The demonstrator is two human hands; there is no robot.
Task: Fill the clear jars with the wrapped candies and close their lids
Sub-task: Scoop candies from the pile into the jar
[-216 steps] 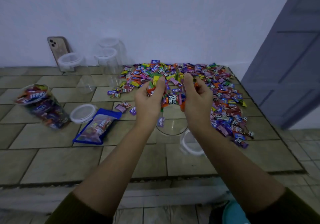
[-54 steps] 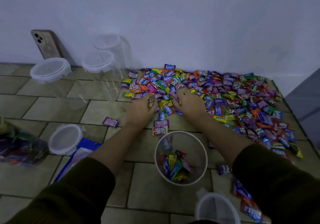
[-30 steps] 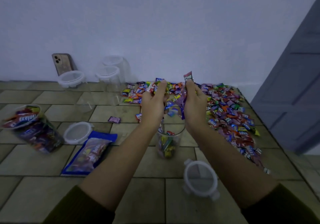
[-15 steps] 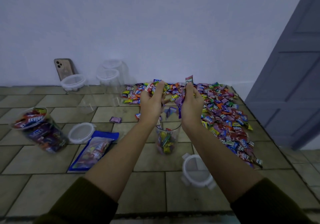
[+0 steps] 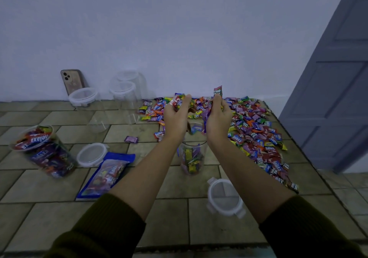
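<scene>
A clear jar (image 5: 191,158), about a third full of wrapped candies, stands lidless on the tiled surface. Directly above its mouth my left hand (image 5: 177,118) and my right hand (image 5: 217,116) face each other, each cupped around a bunch of candies, and a few pieces are dropping between them. A big spread of loose wrapped candies (image 5: 253,130) lies behind and to the right. The jar's lid (image 5: 224,197) rests in front of it. A full jar (image 5: 42,150) stands at the left. Three empty clear jars (image 5: 123,100) wait near the wall.
A blue candy bag (image 5: 107,173) and a second loose lid (image 5: 91,155) lie left of my arms. A phone (image 5: 71,81) leans on the wall. The surface ends at an edge on the right, beside a grey door (image 5: 334,98).
My hands scooped candies from the pile, then rose over the open jar. In the last half second they stayed above it while candies fell from them.
</scene>
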